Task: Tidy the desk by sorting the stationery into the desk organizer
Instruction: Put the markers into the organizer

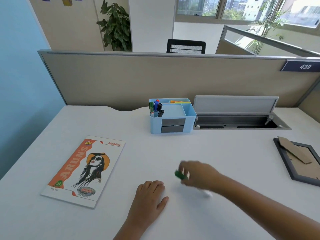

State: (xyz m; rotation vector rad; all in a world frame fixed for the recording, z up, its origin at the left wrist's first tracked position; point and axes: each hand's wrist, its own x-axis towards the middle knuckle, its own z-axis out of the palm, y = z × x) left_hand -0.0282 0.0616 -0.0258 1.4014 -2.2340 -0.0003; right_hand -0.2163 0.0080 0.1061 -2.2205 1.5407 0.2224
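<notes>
A light blue desk organizer (pixel 173 126) stands at the back middle of the white desk. Several markers (pixel 155 107) stand in its left compartment and coloured sticky notes (pixel 179 102) lie in a rear one. My right hand (pixel 199 174) is blurred, low over the desk in front of the organizer, fingers closed around a marker with a green cap (pixel 180 175) and a white body. My left hand (pixel 150 196) rests flat on the desk to its left, holding nothing.
A printed notebook (pixel 84 170) lies at the left of the desk. A dark picture frame (pixel 301 160), back side up, sits at the right edge. An open cable tray (pixel 239 122) lies right of the organizer, against the beige partition (pixel 155 78).
</notes>
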